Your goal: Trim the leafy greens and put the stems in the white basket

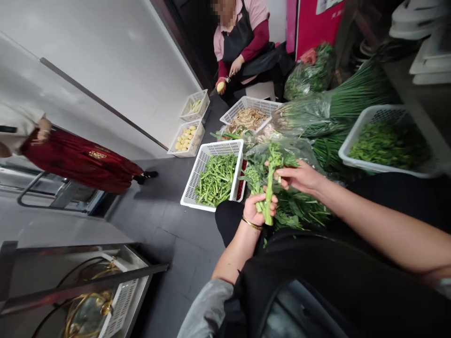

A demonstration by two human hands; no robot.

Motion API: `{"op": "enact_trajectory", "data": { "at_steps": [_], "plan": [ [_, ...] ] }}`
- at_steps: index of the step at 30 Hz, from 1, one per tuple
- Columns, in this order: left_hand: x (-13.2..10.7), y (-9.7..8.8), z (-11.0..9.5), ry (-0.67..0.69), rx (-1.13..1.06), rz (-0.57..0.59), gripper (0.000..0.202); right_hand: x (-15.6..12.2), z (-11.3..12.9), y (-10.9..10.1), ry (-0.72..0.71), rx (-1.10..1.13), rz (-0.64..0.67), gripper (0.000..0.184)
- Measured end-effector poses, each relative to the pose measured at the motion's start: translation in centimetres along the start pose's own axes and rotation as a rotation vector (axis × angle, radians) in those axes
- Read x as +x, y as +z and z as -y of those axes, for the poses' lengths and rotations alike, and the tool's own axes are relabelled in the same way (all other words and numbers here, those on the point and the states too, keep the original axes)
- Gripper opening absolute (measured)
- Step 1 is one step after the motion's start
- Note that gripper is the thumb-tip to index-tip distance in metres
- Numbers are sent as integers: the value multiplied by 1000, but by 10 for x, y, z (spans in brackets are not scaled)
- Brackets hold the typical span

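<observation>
My left hand (258, 209) is closed around the lower ends of a few thick green vegetable stalks (269, 192) that look like broccolini, with florets at the top. My right hand (299, 177) pinches at the leaves on the stalk's right side, thumb and fingers together. Below both hands lies a heap of leafy greens (303, 211), partly in a clear plastic bag. Just left of the hands, a white slotted basket (192, 188) holds trimmed green stalks (216, 180).
A co-worker (243, 42) peels a potato near baskets of potatoes (185, 138) and brown roots (248, 117). Long green stems (362, 94) and a tub of leaves (387, 145) lie right. Another person (81, 155) stands left. A metal rack (137, 281) is lower left.
</observation>
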State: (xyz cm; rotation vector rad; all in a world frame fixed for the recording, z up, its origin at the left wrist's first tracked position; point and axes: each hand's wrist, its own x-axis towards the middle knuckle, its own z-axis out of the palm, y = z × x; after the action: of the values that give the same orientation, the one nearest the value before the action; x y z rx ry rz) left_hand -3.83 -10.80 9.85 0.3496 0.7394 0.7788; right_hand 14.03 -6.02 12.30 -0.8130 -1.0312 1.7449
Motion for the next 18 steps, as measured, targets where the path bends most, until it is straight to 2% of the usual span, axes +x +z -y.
{"op": "enact_trajectory", "data": {
  "at_steps": [2, 4, 7, 9, 12, 14, 16, 18],
  "plan": [
    [0, 4, 4, 17, 29, 7, 17, 8, 3, 0, 22, 23, 32, 37],
    [-2, 10, 5, 134, 87, -11, 23, 13, 2, 1, -5, -53, -2, 28],
    [-6, 19, 6, 318, 189, -79, 35, 16, -5, 3, -35, -151, -75, 34],
    [-7, 24, 9, 377, 190, -99, 38, 16, -9, 8, -32, -53, -120, 37],
    [-4, 30, 15, 413, 144, -63, 39, 13, -9, 18, -62, 79, -189, 39],
    [-1, 30, 14, 448, 128, -83, 39, 6, -9, 22, -143, -143, -222, 40],
    [1, 28, 8, 494, 104, -166, 39, -9, -11, 19, -242, -459, -212, 39],
    [0, 22, -3, 508, 83, -239, 41, -30, -18, 6, -308, -707, -96, 30]
  ]
}}
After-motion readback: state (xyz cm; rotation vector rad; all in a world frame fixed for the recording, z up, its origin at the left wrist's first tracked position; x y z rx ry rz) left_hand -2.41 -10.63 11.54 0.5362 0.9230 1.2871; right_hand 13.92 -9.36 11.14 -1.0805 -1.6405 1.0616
